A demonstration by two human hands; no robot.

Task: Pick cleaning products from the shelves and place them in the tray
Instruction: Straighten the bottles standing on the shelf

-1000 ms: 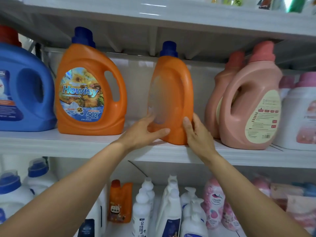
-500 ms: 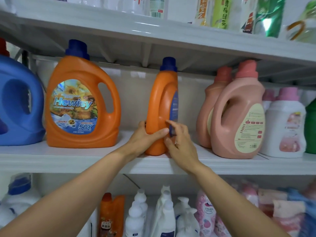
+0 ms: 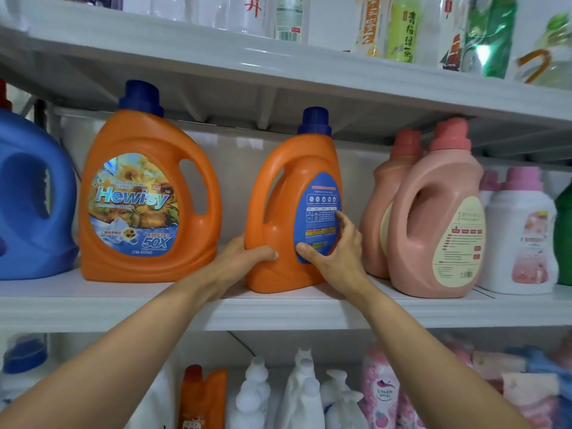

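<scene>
Head view: a small orange jug with a dark blue cap is seen at the centre of the frame, upright, its base on the middle shelf of a white rack. It is grasped low down from both sides. The left hand is wrapped round its lower left corner, below the handle opening, with the thumb laid across the front. The right hand is clamped on its right side, the thumb pressed on the bottom of the blue label and a fingertip laid near the label's right edge. Left of centre a bigger orange jug with a sunflower label is stood, apart from the held one, and a blue jug is cut off by the left edge. Right of centre two pink jugs are set close together, with a white bottle beyond them. Drink bottles are lined along the top shelf, and white pump bottles are crowded at the bottom of the frame.
</scene>
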